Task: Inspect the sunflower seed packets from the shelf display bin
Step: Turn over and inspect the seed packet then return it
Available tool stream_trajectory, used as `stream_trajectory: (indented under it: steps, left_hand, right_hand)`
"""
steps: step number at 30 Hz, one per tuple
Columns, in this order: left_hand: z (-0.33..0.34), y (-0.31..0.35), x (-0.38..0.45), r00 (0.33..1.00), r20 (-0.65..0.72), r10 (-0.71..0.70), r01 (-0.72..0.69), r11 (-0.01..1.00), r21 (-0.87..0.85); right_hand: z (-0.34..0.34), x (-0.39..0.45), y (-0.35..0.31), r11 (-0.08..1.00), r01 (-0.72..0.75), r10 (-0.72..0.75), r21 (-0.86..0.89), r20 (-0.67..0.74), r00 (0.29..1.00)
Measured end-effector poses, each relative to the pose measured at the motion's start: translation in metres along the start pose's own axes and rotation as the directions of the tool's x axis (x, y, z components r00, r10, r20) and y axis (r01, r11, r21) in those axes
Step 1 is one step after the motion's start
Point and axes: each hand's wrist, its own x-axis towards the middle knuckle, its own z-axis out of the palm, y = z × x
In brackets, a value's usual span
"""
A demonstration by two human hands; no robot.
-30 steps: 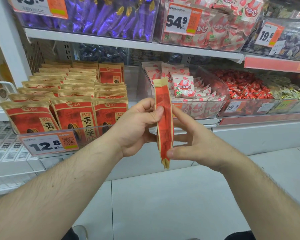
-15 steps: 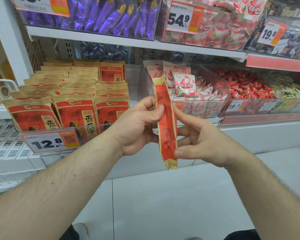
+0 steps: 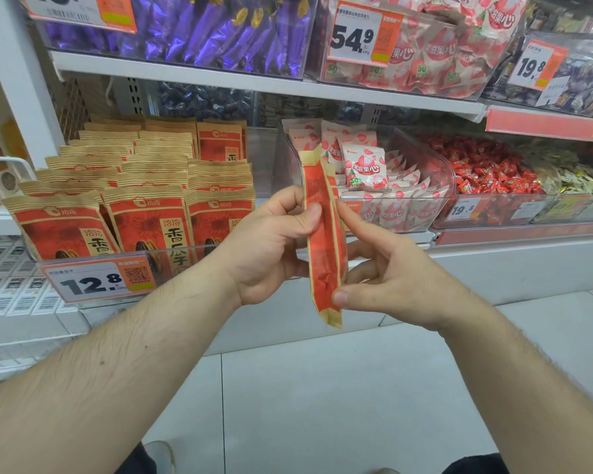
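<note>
**One packet held edge-on, both hands on it**

Head view:
- 1 packet (image 3: 323, 234) out of the bin, held upright in front of the shelf, turned edge-on to the camera. Red face, tan crimped ends. It may be two packets pressed together, since there's a second tan edge at the top; can't tell.
- Left hand (image 3: 271, 248): thumb pressed on the near face in the upper half, fingers curled behind. Clamped on the packet.
- Right hand (image 3: 391, 285): thumb pinching the lower part near the bottom seal, index finger laid along the far side higher up. Other fingers loosely curled behind the packet.
- Bin (image 3: 93, 260): clear plastic, left of the hands on the lower shelf. Front row has 3 packets standing face-out, with more rows stacked behind them in 3 columns; the full count isn't readable.
- Price tag (image 3: 96, 282) on the bin front reads 12.8.
- 3 other tags are readable: 54.9 (image 3: 360, 35) top centre, 19.8 (image 3: 536, 65) top right, and 19.8 (image 3: 463, 209) on the candy bin (image 3: 425, 213) behind the hands.
- Purple wrappers (image 3: 220, 32) sit in the top-left bin, red sweets (image 3: 486, 172) at right.
</note>
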Motion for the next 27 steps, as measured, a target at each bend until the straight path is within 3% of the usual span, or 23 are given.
stream_trajectory:
  steps: [5, 10, 17, 19, 22, 24, 27]
  left_hand:
    - [-0.004, 0.000, 0.005, 0.989, -0.146, 0.037, -0.007, 0.980, 0.200]
    - [-0.004, 0.002, 0.006, 0.972, -0.233, 0.042, 0.008, 0.978, 0.208]
    - [-0.008, 0.002, 0.004, 0.962, -0.259, 0.087, -0.011, 0.960, 0.281]
    - [-0.012, 0.002, 0.005, 0.963, -0.258, 0.074, 0.004, 0.957, 0.289]
    - [-0.016, 0.002, 0.005, 0.982, -0.186, 0.027, 0.027, 0.960, 0.279]
    - [-0.016, 0.001, 0.004, 0.994, -0.112, -0.006, 0.041, 0.949, 0.313]
    - [-0.016, -0.001, 0.003, 0.998, -0.038, -0.056, 0.066, 0.936, 0.345]
  right_hand:
    - [0.011, 0.005, 0.001, 0.956, -0.077, 0.030, -0.283, -0.166, 0.986]
    - [0.022, 0.008, 0.000, 0.890, -0.121, -0.005, -0.440, -0.275, 0.962]
    - [0.031, 0.007, -0.006, 0.810, -0.145, -0.048, -0.568, -0.311, 0.949]
    - [0.031, 0.006, -0.003, 0.876, -0.143, -0.044, -0.461, -0.372, 0.927]
    - [0.026, 0.010, 0.000, 0.986, -0.119, 0.033, -0.121, -0.551, 0.834]
    - [0.022, 0.012, -0.002, 0.998, -0.031, 0.054, 0.049, -0.600, 0.799]
    - [0.016, 0.012, -0.007, 0.983, 0.060, 0.065, 0.171, -0.642, 0.764]
